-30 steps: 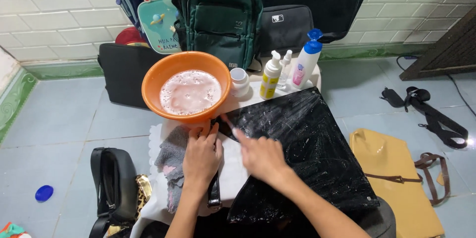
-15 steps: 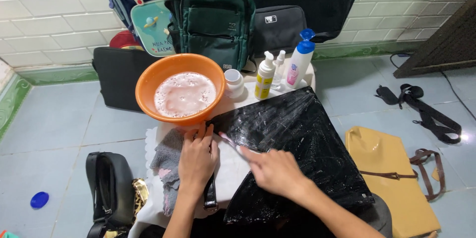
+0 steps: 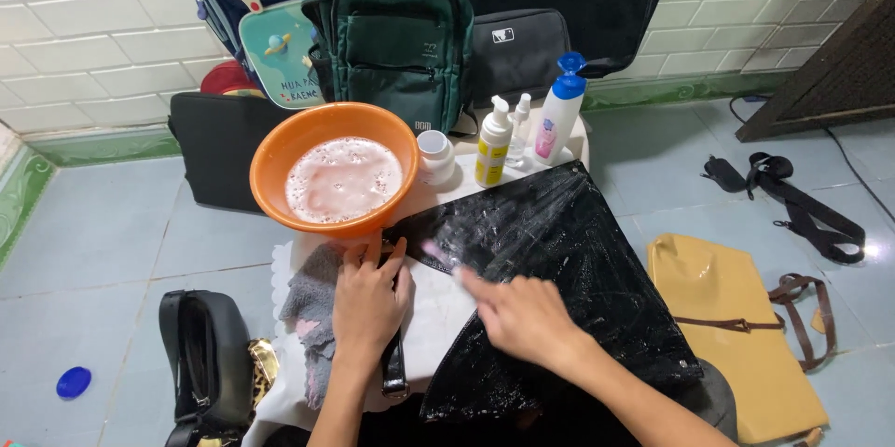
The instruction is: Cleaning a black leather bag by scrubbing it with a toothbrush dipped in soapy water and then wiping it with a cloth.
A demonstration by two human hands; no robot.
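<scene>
green backpack (image 3: pixel 396 32), yellow bag (image 3: pixel 736 316) on floor, blue disc (image 3: pixel 73 381), maybe lid.

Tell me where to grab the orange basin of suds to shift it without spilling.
Judging by its pose, take the orange basin by its rolled rim with two hands, at the far-left and right edges, coming from above. It sits upright and nearly full of foam; the near rim is crowded by the left hand and the black bag.

Bright, even light; glare on the wet black bag (image 3: pixel 569 270); motion-blurred right hand (image 3: pixel 517 316).
</scene>
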